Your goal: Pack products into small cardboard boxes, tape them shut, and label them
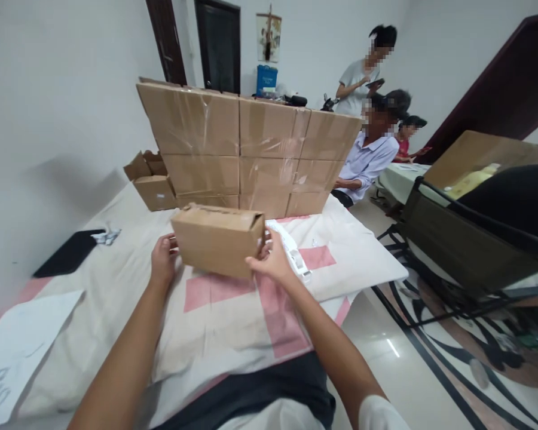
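Left hand [164, 258]: half curled, fingertips against the left end of the carton; we cannot tell how the thumb bears, as the hand is blurred. Right hand [272, 257]: partly open, thumb on the front face near its lower right corner, fingers spread along the right end. We count both hands as clamped on the one carton, well apart from each other, with its full length between them.

Carton [217, 242]: one, plain brown cardboard, oblong, long side toward us, a flap standing slightly loose at the upper right corner. We find it between the hands, above the middle of the surface [367, 263], back from the near edge; whether its underside touches the cloth we cannot tell.

Stack of cartons [269, 134]: brown, bound with clear tape, upright toward the far edge, behind the held carton. Open box [156, 190]: flaps raised, beside the left end of the stack. White item [291, 251]: long and narrow, just beyond the right hand. Black flat item [69, 254]: by the left edge, with a crumpled wrapper [107, 237] at its far end. Paper sheet [31, 346]: white, marked, at the near left corner.
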`<state>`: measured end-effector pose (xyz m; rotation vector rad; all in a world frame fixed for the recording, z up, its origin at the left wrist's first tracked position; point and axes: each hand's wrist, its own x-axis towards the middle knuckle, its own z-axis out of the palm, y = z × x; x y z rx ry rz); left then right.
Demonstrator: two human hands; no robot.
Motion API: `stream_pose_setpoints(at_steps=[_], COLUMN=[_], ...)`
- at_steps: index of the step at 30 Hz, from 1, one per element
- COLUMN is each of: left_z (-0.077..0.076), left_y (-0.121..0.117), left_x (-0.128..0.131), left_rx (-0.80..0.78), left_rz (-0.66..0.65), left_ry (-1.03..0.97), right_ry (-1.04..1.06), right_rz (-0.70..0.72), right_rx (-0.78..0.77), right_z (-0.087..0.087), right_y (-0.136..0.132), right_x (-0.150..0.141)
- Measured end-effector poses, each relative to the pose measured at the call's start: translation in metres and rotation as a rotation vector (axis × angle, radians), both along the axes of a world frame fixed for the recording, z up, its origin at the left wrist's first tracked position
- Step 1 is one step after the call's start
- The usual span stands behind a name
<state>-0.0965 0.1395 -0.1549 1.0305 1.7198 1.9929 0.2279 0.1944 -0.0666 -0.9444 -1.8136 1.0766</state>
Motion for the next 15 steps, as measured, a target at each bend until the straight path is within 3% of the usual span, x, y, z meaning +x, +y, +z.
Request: stream_pose_setpoints(at_steps=[2, 5, 9, 12, 15], left_z=[-0.003, -0.002, -0.002, -0.005, -0.007], left_y=[0.0, 0.0, 0.002, 0.004, 0.006], left_x=[0.0, 0.001, 0.006, 0.009, 0.009], left_rx=[-0.025, -0.049, -0.104, -0.159, -0.184], left_rz=[-0.021, -0.024, -0.021, -0.021, -0.028], left_ry=[-0.015, -0.011, 0.03, 0.063, 0.092], right_ry=[0.161, 0.33, 0.305, 0.231, -0.115], right_rz=[-0.068, -0.37, -0.82, -1.028, -1.164], right_rx=[0.002, 0.145, 0.332, 0.278, 0.254], right_z=[0.014, 0.023, 0.01, -0.013, -0.04], right_y=[0.016, 0.045, 0.101, 0.161, 0.228], right_x=[0.045, 0.132, 0.242, 0.287, 0.296])
